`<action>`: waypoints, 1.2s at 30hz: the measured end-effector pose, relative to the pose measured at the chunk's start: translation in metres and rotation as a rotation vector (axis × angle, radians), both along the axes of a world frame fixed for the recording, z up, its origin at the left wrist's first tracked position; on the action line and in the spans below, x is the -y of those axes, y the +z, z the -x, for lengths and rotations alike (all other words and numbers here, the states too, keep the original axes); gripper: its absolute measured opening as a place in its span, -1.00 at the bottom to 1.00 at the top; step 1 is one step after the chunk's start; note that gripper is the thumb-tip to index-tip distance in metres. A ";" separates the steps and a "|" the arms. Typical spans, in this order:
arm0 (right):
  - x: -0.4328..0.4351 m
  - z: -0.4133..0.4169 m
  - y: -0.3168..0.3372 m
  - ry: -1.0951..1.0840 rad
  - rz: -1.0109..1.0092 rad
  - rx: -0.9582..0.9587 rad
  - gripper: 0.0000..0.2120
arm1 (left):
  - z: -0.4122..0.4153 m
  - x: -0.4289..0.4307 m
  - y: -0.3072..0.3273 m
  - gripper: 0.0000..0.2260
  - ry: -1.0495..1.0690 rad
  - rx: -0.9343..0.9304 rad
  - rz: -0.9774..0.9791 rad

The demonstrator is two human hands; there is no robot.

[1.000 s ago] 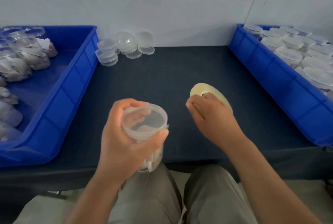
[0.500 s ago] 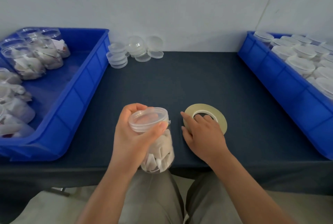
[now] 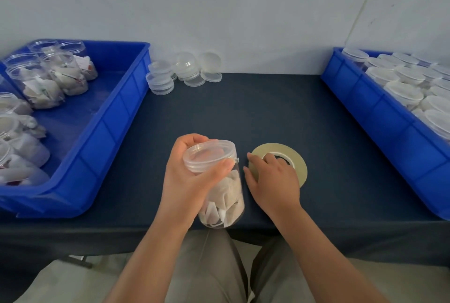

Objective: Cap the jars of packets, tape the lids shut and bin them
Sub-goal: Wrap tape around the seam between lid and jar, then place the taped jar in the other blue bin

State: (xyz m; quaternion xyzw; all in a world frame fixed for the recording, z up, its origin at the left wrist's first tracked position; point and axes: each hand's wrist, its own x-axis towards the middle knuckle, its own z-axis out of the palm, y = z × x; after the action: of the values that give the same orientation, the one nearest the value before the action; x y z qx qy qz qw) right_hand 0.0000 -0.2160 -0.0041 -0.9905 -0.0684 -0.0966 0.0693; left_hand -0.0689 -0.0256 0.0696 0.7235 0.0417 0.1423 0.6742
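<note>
Left blue bin [image 3: 117, 117]: uncapped jars of packets [image 3: 41, 83]; spare lids [image 3: 185, 71] stacked behind on the dark table [image 3: 243, 112]. Near front edge, left hand [image 3: 185, 181] wraps thumb and fingers round the lidded jar [image 3: 224, 195], tilted. Just beside it, right hand [image 3: 272, 181] rests loosely bent fingers on the flat tape roll [image 3: 298, 161], ungrasped; right blue bin [image 3: 379, 127] holds capped jars [image 3: 404, 90].

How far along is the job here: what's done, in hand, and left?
Done: capped jars sit in the right bin. In hand: the left hand holds a jar of packets, lid on but no tape clearly visible, while the right hand rests on the tape roll. Left: taping and binning this jar, plus the uncapped jars in the left bin.
</note>
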 end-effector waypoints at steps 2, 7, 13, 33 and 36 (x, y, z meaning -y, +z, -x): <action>0.000 0.006 0.011 0.032 -0.078 0.006 -0.44 | 0.002 0.000 0.000 -0.36 -0.026 -0.005 0.010; -0.012 0.049 0.048 0.349 -1.114 -0.157 -0.34 | 0.005 0.000 -0.002 -0.11 -0.153 -0.032 0.061; -0.027 0.067 0.071 0.385 -1.402 -0.318 -0.47 | 0.005 0.010 -0.002 -0.09 -0.207 -0.053 0.132; -0.034 0.069 0.065 0.304 -1.495 -0.156 -0.62 | 0.003 0.011 -0.002 -0.27 -0.070 -0.028 0.170; -0.038 0.073 0.065 0.298 -1.495 -0.142 -0.53 | 0.008 0.016 -0.001 -0.30 -0.086 -0.031 0.062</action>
State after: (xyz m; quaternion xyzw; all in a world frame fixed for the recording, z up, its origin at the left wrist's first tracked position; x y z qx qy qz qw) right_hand -0.0733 -0.1776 0.0613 -0.6641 -0.1132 -0.0430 0.7377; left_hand -0.0771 -0.0414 0.0682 0.7055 0.0257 0.1006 0.7010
